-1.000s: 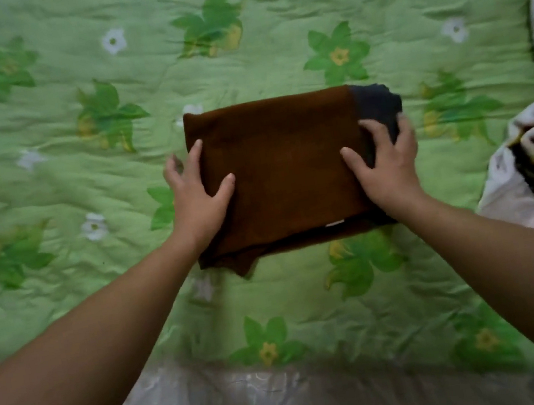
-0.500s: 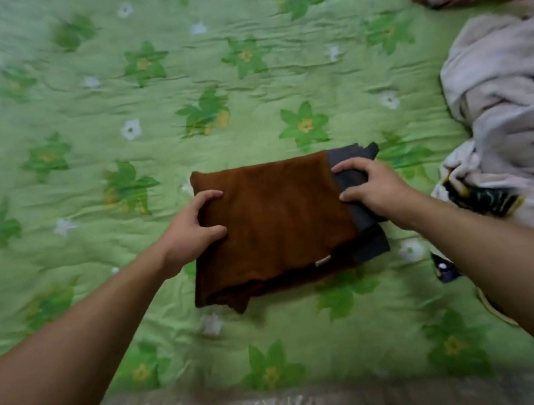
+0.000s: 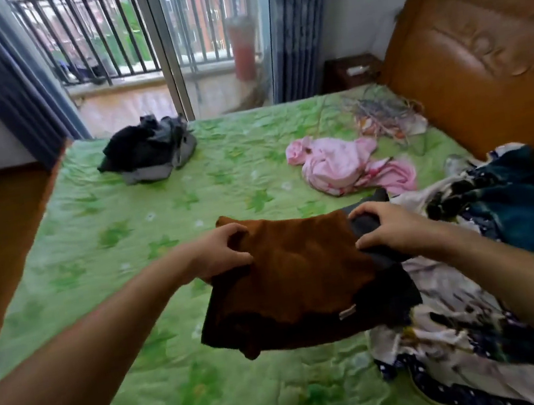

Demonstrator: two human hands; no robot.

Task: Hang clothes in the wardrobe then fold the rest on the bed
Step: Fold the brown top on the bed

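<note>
The folded brown-and-grey knit garment [image 3: 304,273] has come up off the green floral quilt [image 3: 124,230], with the left hand [image 3: 223,254] and right hand [image 3: 385,229] each clutching a side. Folding seems done; it wants setting aside.

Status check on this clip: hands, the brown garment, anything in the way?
Hands: left hand and right hand both grip folded brown garment by its sides. Garment looks lifted off the bed. Close on the right, patterned pile; pink garment ahead.

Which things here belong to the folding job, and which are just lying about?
Job: brown garment, gripped by left hand and right hand; pink clothes; dark clothes pile; patterned clothes; bed.
Lying about: bedside table; curtains; headboard.
</note>
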